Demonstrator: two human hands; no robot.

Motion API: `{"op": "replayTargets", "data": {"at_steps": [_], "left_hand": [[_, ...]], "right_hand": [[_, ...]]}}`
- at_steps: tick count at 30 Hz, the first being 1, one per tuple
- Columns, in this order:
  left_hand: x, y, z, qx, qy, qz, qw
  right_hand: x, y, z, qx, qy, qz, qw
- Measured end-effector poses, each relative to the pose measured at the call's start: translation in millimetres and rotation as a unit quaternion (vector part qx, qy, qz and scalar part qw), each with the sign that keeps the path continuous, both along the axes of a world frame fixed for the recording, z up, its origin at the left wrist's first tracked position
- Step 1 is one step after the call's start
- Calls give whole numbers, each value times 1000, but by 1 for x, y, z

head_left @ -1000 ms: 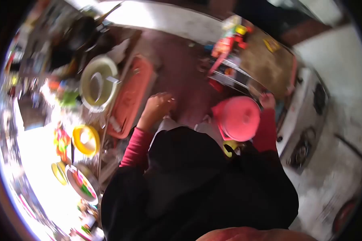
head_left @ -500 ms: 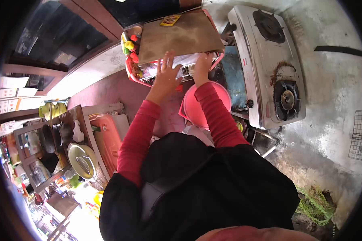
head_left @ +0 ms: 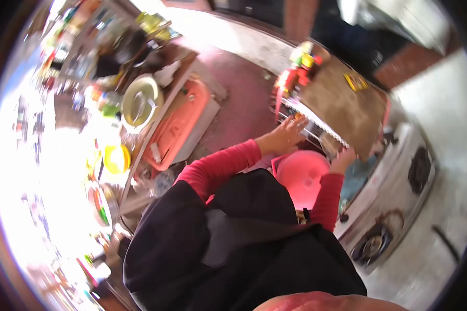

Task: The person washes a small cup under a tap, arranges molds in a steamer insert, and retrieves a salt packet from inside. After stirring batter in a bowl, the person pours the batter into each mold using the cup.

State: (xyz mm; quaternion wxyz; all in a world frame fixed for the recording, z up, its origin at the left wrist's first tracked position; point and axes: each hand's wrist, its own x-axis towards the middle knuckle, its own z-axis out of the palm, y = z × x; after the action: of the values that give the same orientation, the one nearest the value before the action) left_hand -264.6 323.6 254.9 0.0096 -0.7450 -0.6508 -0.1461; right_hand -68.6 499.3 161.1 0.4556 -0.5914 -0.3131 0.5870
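Board (head_left: 335, 98), left hand (head_left: 286, 137) now off it, right hand (head_left: 343, 159) still at edge

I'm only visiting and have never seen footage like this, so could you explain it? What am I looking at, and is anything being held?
No machine here: these are a person's two bare hands. Every picture comes from one camera worn on the head, looking forward and down, so the black clothing below is the wearer's own.

The left hand is at the front of a rack. The right hand is at the near edge of the brown board on top, where a yellow packet lies. Nearby are a round pink container and a stove.

Whether either hand's grip has closed on anything, I can't tell.
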Motion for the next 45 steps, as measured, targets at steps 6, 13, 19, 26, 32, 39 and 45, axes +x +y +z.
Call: {"op": "replayTargets", "data": {"at_steps": [6,13,19,26,32,39,45], "left_hand": [[-62,-156,-73,-200,-98,196,955],[-97,-362,-107,-323,-258,514,752],[-108,-452,-144,-329,-361,576,656],[-132,-475,-193,-311,-495,618,525],[-165,-437,-219,-96,-516,762,380],[-200,-294,-215,-80,-515,825,216],[-247,-188,-217,-31,-533,825,185]], "right_hand": [[-16,-47,-21,-159,42,-3,986],[-162,-138,-38,-349,-23,343,872],[-328,-178,3,-223,-54,458,859],[-452,-123,20,-69,-95,447,887],[-515,-32,-12,-131,-123,380,907],[-700,40,-13,-218,-148,532,805],[-894,38,42,-57,-94,707,699]]}}
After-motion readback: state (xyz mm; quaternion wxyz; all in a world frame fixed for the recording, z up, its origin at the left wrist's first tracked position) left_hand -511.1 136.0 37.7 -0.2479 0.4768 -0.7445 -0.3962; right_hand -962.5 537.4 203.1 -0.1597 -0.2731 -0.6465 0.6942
